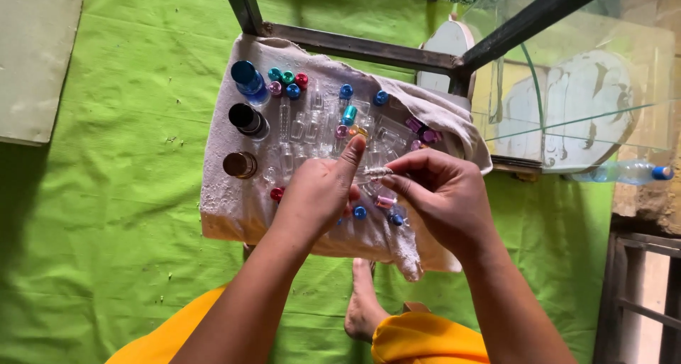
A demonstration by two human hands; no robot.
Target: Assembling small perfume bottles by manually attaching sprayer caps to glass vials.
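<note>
Head view, looking down. Green cloth [120, 215] covers the floor on all sides of the grip. Metal frame [369, 48] w/ glass panes [589, 102] stands beyond the grip and to its right; a clear plastic bottle [617, 171] w/ blue cap lies on its side far right of the grip. White towel [234, 201] lies directly beneath the grip, spread over a small stand; no desk is seen. Person's yellow garment [418, 339] and one bare foot [363, 304] show below the grip, nearer the camera.

On the towel, left of the grip: three larger bottles in a column, blue-capped [247, 77], black-capped [245, 117] and brown-capped [240, 164]. Beyond the grip: small clear glass vials [298, 126], some capped, some open, approx. in rows; exact count cannot be told. Loose coloured caps [287, 80] (teal, green, red, pink, blue) lie beyond and left; purple caps [425, 133] beyond and right; blue ones just under the hands.

Left hand [319, 197]: fist-like, thumb raised, fingers curled; what it holds inside cannot be told. Right hand [443, 194]: thumb and forefinger pinched shut on a small pale vial [378, 171], held level. The vial sits between the two hands, above the towel, its left end touching or just beside the left thumb.
</note>
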